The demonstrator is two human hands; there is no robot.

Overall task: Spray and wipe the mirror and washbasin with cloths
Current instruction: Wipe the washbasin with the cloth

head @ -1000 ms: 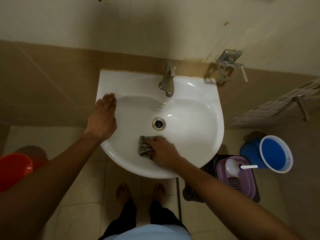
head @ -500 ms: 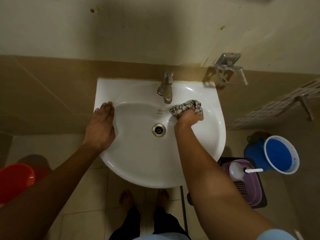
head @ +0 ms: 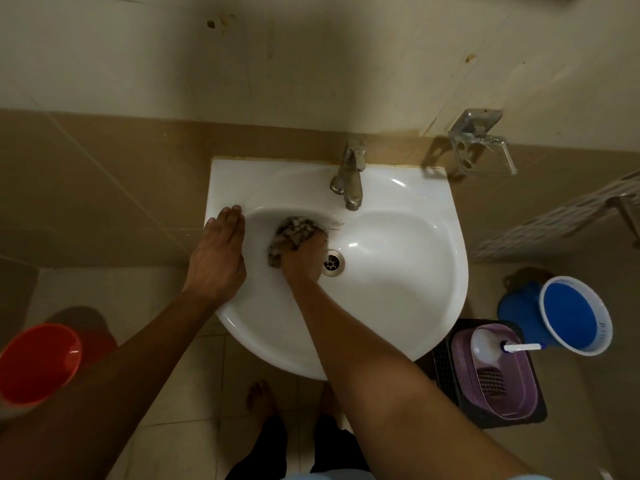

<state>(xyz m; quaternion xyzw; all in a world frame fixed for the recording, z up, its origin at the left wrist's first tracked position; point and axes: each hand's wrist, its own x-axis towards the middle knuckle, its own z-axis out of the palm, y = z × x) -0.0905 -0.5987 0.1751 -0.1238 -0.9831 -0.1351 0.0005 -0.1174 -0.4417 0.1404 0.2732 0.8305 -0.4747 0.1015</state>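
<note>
Two hands working at washbasin. Red bucket sitting on floor far left. Left hand lying flat, fingers extended, on basin's left rim, gripping nothing. Right hand pressing bunched checked cloth against bowl's left inner wall, fingers closing on it, beside drain. Blue bucket standing far right.

I see a glossy white ceramic washbasin at centre frame, smooth, with bright highlights. Its tap and drain ring look like dull brushed metal. The cloth under my right hand is soft, crumpled checked fabric. Upper frame: matt, stained painted wall. At the edges, an orange bucket and blue jug look like smooth plastic.
</note>
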